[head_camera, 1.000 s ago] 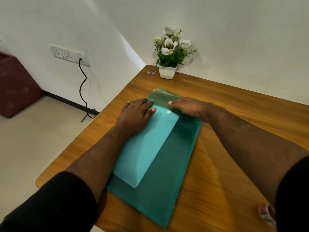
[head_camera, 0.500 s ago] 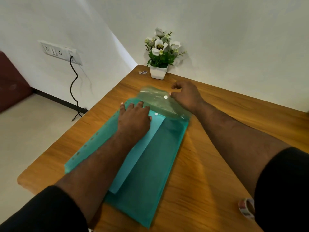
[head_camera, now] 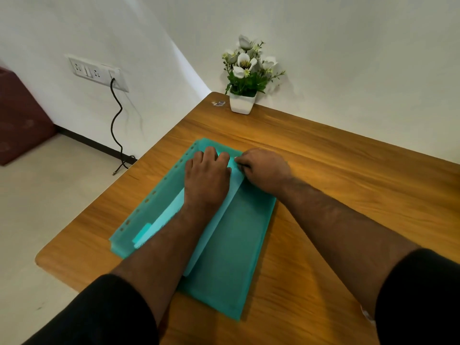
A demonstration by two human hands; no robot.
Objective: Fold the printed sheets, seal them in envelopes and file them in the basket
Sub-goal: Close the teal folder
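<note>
Envelopes made of see-through green plastic lie flat in the middle of the wooden table, one partly on top of the other. The one on the left has a row of small holes down its left edge. A folded sheet of pale paper shows inside, slanting up toward the hands.

From the head camera, the left hand lies flat on the envelope, palm down, fingers straight and pressing near the top. The right hand sits just beside it, touching the top edge. Its fingers are curled in, and they seem to pinch the flap there, but I cannot see that part well.

A white pot of white flowers stands at the far corner of the table. A small sticker lies next to the pot; its writing is too small to read. On the wall is a white socket strip with a black cord hanging down to the floor.
</note>
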